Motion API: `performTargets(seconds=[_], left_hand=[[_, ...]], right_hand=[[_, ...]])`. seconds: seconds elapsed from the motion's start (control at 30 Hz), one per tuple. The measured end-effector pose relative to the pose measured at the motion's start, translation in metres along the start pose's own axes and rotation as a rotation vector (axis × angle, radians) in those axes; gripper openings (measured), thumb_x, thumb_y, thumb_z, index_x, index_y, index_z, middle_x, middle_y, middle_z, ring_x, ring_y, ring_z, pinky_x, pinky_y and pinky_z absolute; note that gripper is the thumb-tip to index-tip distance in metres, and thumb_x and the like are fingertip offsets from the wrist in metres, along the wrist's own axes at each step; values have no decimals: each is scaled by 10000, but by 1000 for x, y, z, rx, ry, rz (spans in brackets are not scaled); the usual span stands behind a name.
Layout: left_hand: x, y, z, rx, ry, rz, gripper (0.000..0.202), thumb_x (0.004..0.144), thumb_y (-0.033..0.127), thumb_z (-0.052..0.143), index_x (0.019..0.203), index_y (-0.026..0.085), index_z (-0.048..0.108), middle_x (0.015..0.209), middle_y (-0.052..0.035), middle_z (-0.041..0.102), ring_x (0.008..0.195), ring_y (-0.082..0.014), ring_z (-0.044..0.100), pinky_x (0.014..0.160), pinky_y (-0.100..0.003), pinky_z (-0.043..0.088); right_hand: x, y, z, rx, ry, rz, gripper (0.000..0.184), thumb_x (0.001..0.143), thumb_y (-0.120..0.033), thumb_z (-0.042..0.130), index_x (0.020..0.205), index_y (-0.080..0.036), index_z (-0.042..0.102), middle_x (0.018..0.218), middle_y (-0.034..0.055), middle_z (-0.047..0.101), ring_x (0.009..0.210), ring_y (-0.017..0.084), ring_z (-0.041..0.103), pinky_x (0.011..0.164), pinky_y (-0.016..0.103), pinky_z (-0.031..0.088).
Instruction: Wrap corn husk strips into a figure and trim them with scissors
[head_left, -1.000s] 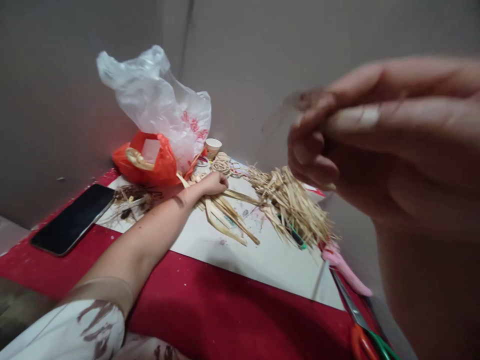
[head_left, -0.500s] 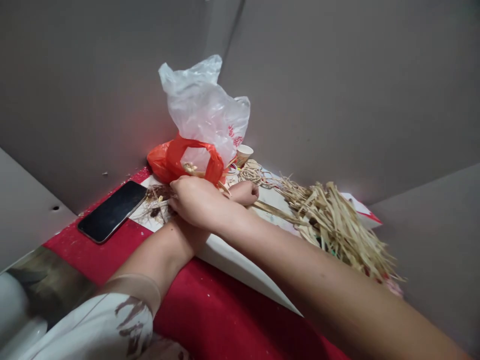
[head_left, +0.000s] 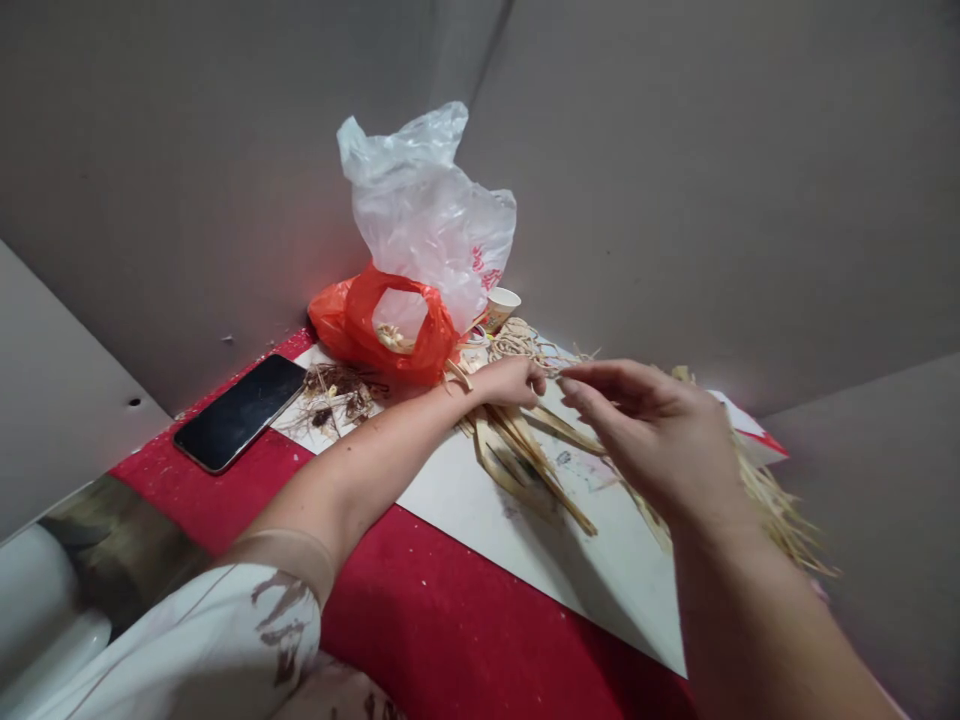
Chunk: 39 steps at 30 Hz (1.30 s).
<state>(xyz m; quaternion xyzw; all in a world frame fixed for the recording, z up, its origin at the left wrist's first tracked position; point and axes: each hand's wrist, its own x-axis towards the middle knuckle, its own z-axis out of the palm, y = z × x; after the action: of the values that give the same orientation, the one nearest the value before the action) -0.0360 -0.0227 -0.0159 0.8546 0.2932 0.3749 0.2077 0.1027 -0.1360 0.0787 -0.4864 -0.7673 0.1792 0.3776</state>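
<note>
My left hand is closed, reaching across the white board, its knuckles toward the right. Dried leaf strips fan out from beneath it toward me, apparently gripped in its fingers, though the palm side is hidden. To the right, my right hand has its thumb and forefinger pinched together close to the left fingertips. Whatever lies in that pinch is too small to make out. Behind my right hand, partly covered by it, lies a pile of dried strips. A coil of pale cord rests just beyond my left hand.
A red plastic bag and a clear white one stand in the corner beside a paper cup. Thin brown scraps and a phone lie left. Grey panels enclose the red table surface.
My right hand has moved from across my left forearm, near the brown scraps, over to the right of my left hand. Leaf strips under my left hand now show. The view has shifted slightly.
</note>
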Motion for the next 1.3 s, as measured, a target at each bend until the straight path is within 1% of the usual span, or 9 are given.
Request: performTargets(seconds=[0.07,0.2,0.3,0.37,0.5,0.57,0.8,0.97,1.3], left_hand=[[5,15,1,-62,-60,-302,180,612,37,581,715,101,715,587,-30,590,599,-132,551,527,-222,383],[12,35,-2,-280,-138,-355,252,633,47,584,842,98,715,579,14,566,551,-98,485,537,-220,371],[15,38,-3,-461,-151,-393,174,675,111,616,832,110,691,564,32,542,505,-73,451,522,-202,376],[16,35,-3,-606,-64,-475,154,752,239,636,842,116,659,639,4,600,521,-72,496,533,-195,409],[19,21,-5,-851,362,-714,287,866,425,550,950,151,575,815,-44,667,600,-99,607,573,-218,486],[20,16,-6,-943,437,-790,319,859,456,564,981,162,555,830,-46,665,614,-113,628,589,-246,514],[19,29,7,-954,60,-681,346,619,329,823,810,125,619,709,-12,648,581,-91,597,586,-228,507],[19,31,13,-854,37,-702,190,616,184,782,674,118,613,511,49,540,466,-47,485,520,-189,455],[18,25,13,-940,-66,-752,222,629,227,810,756,107,673,633,-31,657,568,-105,616,576,-223,546]], right_hand=[[0,34,-8,-80,28,96,142,743,-313,666,855,-232,698,849,86,705,688,203,618,628,333,460],[-1,81,-9,-101,-87,270,269,657,-252,721,920,-200,705,811,61,697,606,163,566,587,308,435],[-2,97,-5,-39,-152,314,95,683,-250,675,746,-182,695,720,42,676,607,149,557,600,293,427],[-1,102,-4,26,-95,351,79,693,-246,643,662,-176,662,649,34,644,589,141,546,583,282,417],[4,110,-9,275,145,479,108,683,-286,636,686,-180,614,587,9,580,500,109,488,465,241,364],[8,110,-11,438,209,535,137,670,-305,646,693,-181,591,583,-1,565,469,93,472,415,219,327],[6,99,15,694,127,571,186,655,-322,675,695,-168,579,646,15,634,495,83,546,399,173,383],[-1,108,30,811,102,560,213,665,-335,691,718,-160,582,606,-5,617,469,76,549,374,158,385],[6,131,34,908,198,478,300,569,-353,758,750,-170,603,490,-43,580,383,78,492,324,166,382]])
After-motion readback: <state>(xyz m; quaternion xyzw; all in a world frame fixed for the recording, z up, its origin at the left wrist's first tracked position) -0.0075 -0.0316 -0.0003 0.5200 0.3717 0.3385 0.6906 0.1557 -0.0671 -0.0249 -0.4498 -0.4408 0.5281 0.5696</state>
